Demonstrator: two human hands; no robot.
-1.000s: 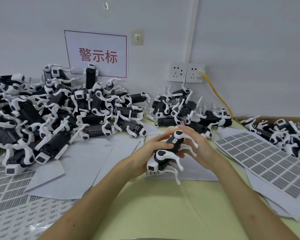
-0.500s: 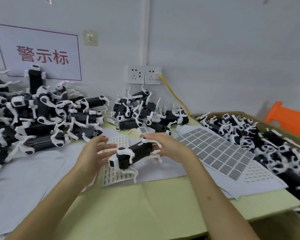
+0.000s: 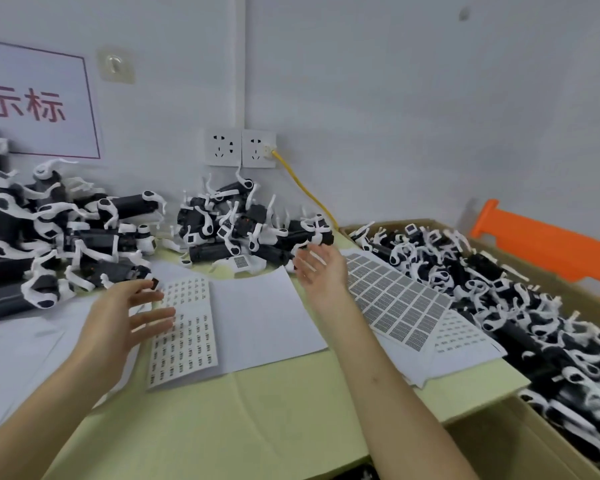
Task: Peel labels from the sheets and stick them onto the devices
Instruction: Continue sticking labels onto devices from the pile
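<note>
My left hand (image 3: 125,323) hovers open, fingers spread, over the left edge of a white sheet of small barcode labels (image 3: 187,337). My right hand (image 3: 321,268) is open, palm facing left, just in front of the middle pile of black-and-white devices (image 3: 246,223). It holds nothing. A sheet of grey square labels (image 3: 399,303) lies to the right of that hand. A larger heap of devices (image 3: 66,230) fills the left side of the table.
A cardboard box (image 3: 520,441) full of more devices stands at the right, below the table edge. Blank white sheets (image 3: 264,317) lie in the middle. A yellow cable (image 3: 305,192) runs from the wall sockets (image 3: 239,148). An orange plastic piece (image 3: 548,244) sits behind the box.
The device held between both hands, then by the right hand alone, is gone from them. Both hands are now open, the right one nearer the middle pile. The view swung right.
</note>
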